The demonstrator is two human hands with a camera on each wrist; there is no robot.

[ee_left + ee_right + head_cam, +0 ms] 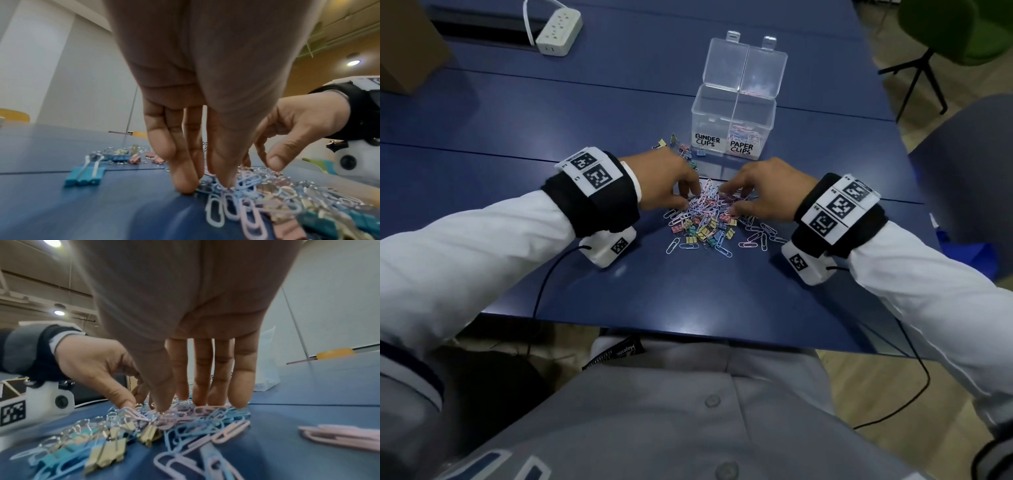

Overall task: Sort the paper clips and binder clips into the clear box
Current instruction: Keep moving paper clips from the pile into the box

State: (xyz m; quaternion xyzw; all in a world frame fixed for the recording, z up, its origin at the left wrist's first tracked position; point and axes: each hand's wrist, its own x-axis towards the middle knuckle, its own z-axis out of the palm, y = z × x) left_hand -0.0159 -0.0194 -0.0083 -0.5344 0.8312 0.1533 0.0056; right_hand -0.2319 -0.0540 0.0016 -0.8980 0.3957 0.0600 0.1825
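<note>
A mixed pile of pastel paper clips and small binder clips (pixel 705 219) lies on the blue table (pixel 551 120). Behind it stands the clear box (pixel 732 116) with its lids up; the left half is labelled BINDER CLIPS, and the right half, labelled PAPER CLIPS, holds some paper clips (pixel 744 132). My left hand (pixel 688 193) and right hand (pixel 736 198) meet over the far side of the pile. In the left wrist view, the left hand (pixel 205 185) points straight down, fingertips on blue paper clips (pixel 236 203). In the right wrist view, the right hand (pixel 195 405) touches the pile with straight fingers.
More binder clips (pixel 681 150) lie left of the box, and a blue binder clip (pixel 85 175) lies apart. Loose pink paper clips (pixel 339 436) lie right of the pile. A white power strip (pixel 558 29) and a cardboard box (pixel 404 51) sit far left. A green chair (pixel 945 31) stands at the back right.
</note>
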